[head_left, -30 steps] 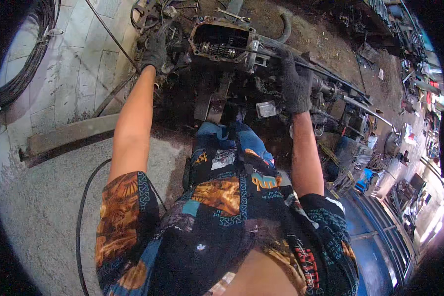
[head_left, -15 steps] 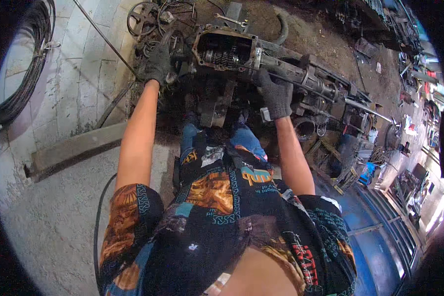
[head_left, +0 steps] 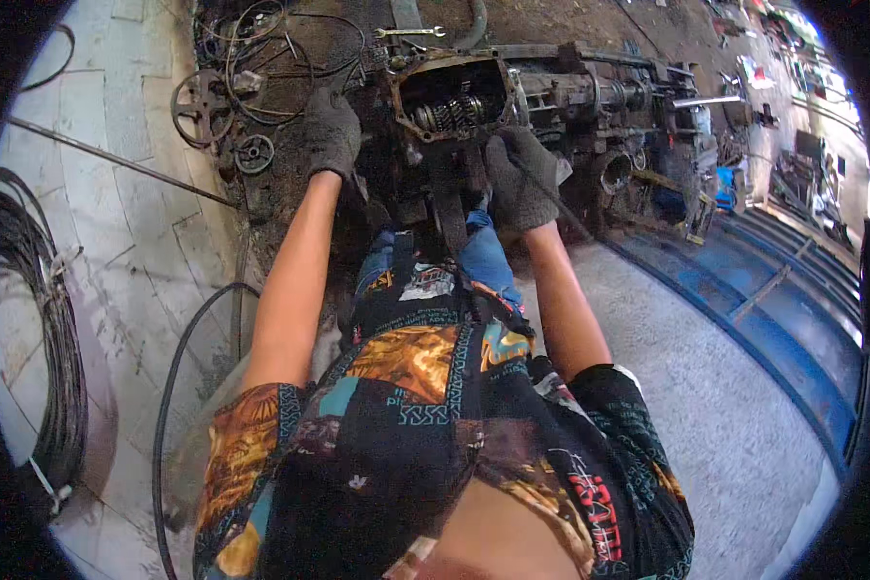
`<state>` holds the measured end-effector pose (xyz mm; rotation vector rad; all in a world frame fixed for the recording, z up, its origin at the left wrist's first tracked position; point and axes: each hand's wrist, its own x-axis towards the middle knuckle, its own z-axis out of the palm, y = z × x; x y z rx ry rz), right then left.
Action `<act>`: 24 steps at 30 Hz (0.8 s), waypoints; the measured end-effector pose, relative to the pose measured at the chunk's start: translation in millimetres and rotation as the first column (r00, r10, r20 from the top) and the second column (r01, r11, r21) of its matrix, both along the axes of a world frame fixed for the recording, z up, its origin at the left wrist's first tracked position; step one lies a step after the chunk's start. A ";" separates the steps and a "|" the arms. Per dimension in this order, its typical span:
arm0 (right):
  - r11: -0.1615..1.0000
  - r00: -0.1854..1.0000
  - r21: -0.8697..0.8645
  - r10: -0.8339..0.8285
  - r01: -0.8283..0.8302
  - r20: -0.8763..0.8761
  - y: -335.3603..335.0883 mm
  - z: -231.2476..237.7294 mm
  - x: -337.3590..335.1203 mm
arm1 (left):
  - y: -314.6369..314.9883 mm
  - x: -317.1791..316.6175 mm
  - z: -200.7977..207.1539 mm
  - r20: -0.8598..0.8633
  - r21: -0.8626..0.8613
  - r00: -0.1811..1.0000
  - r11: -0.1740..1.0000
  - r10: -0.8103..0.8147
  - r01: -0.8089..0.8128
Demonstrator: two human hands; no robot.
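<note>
Step in hand, by judgement: handling or steadying a dark, greasy, rectangular metal gear housing (head_left: 451, 64), with the left hand (head_left: 331, 130) and right hand (head_left: 522, 179), each in a dark grey knitted glove, stationed at its two sides. Any shift of it would seem to call for a sure hold at both sides, fingers clear of the opening.

Left to right:

– Thick coil of black cable (head_left: 63, 367): well left of the left hand.
– Long, thin, dark rod (head_left: 126, 162): slanting, left of the left hand.
– Dark spoked metal wheel (head_left: 203, 108): left of the left hand; small round metal pulley (head_left: 254, 154) nearer to it.
– Left hand: fingers pointing away from the body; grasp hidden, so whether it holds anything cannot be told.
– Silver metal wrench (head_left: 411, 32): beyond the hands, between them.
– Gear housing: between the hands, slightly beyond them, open side showing. Contents: steel toothed gears (head_left: 454, 116) in a row; remaining interior dark.
– Right hand: at the near right corner, touching or nearly so; fingers partly folded. A slender dark strand (head_left: 572, 219) runs from it; whether gripped, cannot tell.
– Hollow, round, dark metal cup (head_left: 617, 172): right of the right hand; contents indiscernible.
– Blue metal panel (head_left: 744, 261): well right of the right hand.
</note>
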<state>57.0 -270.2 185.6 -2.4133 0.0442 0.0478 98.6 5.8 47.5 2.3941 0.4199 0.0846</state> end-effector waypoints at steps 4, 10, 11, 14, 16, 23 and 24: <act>0.995 0.994 0.066 -0.070 0.075 -0.085 24.5 -9.8 -4.2 | 10.7 -1.5 17.7 -0.113 -0.057 0.993 0.998 -0.014 0.007; 0.998 0.999 0.061 -0.009 0.012 -0.042 31.7 -14.3 -18.4 | 20.4 1.0 6.2 0.113 0.233 0.977 0.960 -0.183 0.153; 0.998 0.999 0.058 -0.020 0.022 -0.042 30.4 -16.8 -19.6 | 18.5 0.0 10.8 0.047 0.286 0.971 0.935 -0.234 0.211; 0.996 0.997 0.045 0.074 -0.073 -0.018 29.1 -24.3 -19.1 | 17.1 0.7 12.8 -0.031 0.284 0.967 0.925 -0.252 0.250; 0.968 0.966 -0.123 0.234 -0.221 0.108 31.3 -25.2 -16.0 | 20.1 0.4 6.9 -0.047 0.234 0.974 0.946 -0.221 0.225; 0.913 0.923 -0.134 0.382 -0.384 -0.048 17.3 -15.1 -4.3 | 24.1 1.9 6.5 -0.005 0.198 0.968 0.948 -0.252 0.248; 0.971 0.969 0.005 0.240 -0.241 -0.057 15.5 -9.1 -6.4 | 22.8 2.7 13.7 -0.042 0.222 0.960 0.934 -0.277 0.279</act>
